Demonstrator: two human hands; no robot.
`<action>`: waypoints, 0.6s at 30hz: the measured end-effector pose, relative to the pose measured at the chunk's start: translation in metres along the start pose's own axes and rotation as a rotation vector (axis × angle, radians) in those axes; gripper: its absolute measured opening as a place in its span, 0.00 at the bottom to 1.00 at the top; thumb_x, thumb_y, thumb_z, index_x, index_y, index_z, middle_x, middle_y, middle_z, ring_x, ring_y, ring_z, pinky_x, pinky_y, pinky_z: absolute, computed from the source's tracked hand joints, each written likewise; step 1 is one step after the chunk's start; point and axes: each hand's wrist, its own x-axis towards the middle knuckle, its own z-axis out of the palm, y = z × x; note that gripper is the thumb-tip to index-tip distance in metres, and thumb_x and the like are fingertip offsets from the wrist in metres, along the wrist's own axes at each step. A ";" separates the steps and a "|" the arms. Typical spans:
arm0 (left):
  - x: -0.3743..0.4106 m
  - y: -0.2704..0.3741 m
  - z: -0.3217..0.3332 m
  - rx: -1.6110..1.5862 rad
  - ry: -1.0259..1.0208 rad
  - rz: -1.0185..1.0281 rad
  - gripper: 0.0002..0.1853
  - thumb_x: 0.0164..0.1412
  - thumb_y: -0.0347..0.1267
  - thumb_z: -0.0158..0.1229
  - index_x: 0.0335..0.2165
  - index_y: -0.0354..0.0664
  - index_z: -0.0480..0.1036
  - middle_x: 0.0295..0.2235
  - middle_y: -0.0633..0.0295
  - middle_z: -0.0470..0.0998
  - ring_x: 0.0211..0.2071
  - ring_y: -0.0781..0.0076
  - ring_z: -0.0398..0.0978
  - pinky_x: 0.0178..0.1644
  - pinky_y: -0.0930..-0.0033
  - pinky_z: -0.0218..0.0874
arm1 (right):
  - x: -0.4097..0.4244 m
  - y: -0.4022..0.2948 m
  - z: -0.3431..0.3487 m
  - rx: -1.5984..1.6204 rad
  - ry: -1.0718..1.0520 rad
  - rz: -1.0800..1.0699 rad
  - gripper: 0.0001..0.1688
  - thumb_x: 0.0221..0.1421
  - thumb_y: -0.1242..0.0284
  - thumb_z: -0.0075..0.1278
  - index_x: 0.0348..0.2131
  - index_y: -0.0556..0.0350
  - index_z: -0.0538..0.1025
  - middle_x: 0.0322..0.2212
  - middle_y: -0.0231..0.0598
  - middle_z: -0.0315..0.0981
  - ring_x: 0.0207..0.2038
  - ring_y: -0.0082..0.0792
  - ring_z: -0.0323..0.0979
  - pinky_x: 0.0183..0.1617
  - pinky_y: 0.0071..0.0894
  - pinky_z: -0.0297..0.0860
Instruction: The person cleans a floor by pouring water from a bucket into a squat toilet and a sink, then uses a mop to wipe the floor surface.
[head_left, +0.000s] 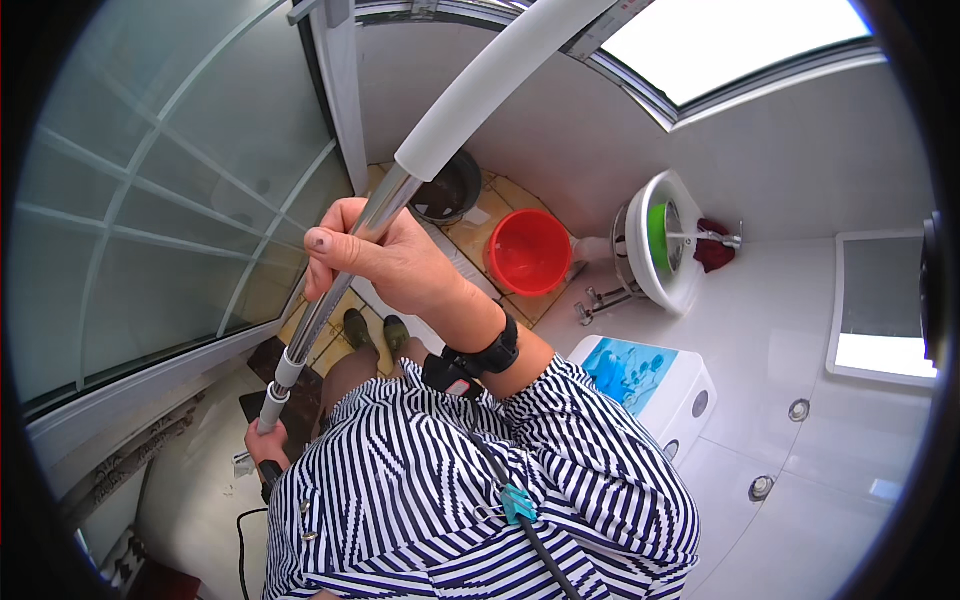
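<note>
A shiny metal pole (319, 319) with white plastic parts crosses the view diagonally. My right hand (401, 262) is wrapped around its bare metal section, just below a thick white sleeve (487, 94) that runs up out of the top of the view. Lower on the left, my left hand (268, 442) grips the pole's white end piece (274, 409). Between the two hands sits a white collar (289, 367) on the metal. The pole's far end is out of view.
A frosted glass door (187, 187) stands at left. A red plastic basin (529, 253) and a dark bucket (450, 191) rest on the tiled floor. On the right are a white washbasin (652, 247) holding a green-sided bowl (660, 236), a white-and-blue appliance (645, 375) and a mirror (877, 300).
</note>
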 end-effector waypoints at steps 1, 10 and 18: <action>0.038 -0.039 -0.002 -0.217 -0.067 -0.034 0.05 0.50 0.29 0.46 0.24 0.38 0.64 0.23 0.62 0.69 0.26 0.73 0.68 0.33 0.68 0.62 | 0.014 0.015 -0.001 -0.010 -0.007 0.006 0.12 0.53 0.69 0.44 0.22 0.59 0.65 0.15 0.36 0.68 0.23 0.27 0.69 0.30 0.26 0.66; 0.066 0.001 0.025 -0.367 -0.187 -0.077 0.05 0.52 0.29 0.44 0.25 0.39 0.62 0.25 0.63 0.67 0.28 0.70 0.67 0.35 0.65 0.60 | -0.021 0.000 -0.035 -0.037 0.070 -0.029 0.10 0.50 0.71 0.48 0.23 0.59 0.67 0.19 0.34 0.69 0.26 0.25 0.70 0.32 0.23 0.66; 0.079 0.002 0.002 -0.272 -0.348 -0.032 0.07 0.49 0.30 0.46 0.25 0.35 0.63 0.24 0.61 0.67 0.26 0.72 0.65 0.30 0.68 0.60 | -0.058 -0.030 -0.138 0.186 0.454 -0.125 0.10 0.51 0.70 0.45 0.26 0.60 0.71 0.25 0.41 0.72 0.29 0.34 0.71 0.34 0.32 0.69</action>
